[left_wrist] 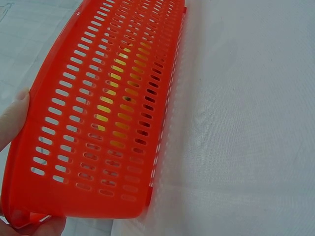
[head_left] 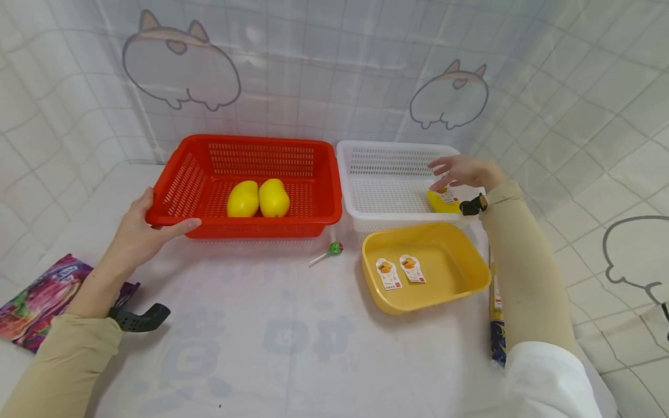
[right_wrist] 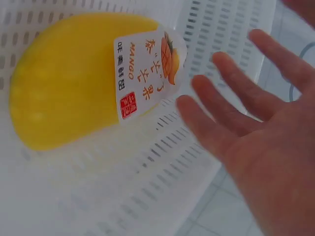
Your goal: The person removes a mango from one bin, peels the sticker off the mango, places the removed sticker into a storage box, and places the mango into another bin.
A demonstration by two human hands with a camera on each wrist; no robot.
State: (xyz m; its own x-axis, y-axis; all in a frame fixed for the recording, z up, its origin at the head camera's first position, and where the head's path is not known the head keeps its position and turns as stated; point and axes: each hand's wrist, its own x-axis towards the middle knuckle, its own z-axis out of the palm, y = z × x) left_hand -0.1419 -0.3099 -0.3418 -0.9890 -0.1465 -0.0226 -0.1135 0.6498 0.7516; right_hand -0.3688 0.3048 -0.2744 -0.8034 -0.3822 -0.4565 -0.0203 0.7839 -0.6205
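My left hand (head_left: 137, 235) grips the left end of a red plastic basket (head_left: 261, 228), thumb on the front rim and fingers at the end. Two yellow mangoes (head_left: 243, 199) lie side by side in that basket; through its slots in the left wrist view, yellow shows. Over the right end of a white basket (head_left: 376, 218), my right hand (head_left: 465, 172) is spread with nothing held. Below it lies a yellow mango (right_wrist: 69, 81) bearing a white "MANGO" label (right_wrist: 147, 73). The right wrist view shows a gap between fingertips and mango.
A yellow bin (head_left: 444, 261) holding two mango labels (head_left: 388, 274) stands in front of the white basket. Between the baskets and me lies a lollipop (head_left: 334, 248). A purple packet (head_left: 47, 296) is at far left, a blue-and-gold package (head_left: 497, 337) under my right arm.
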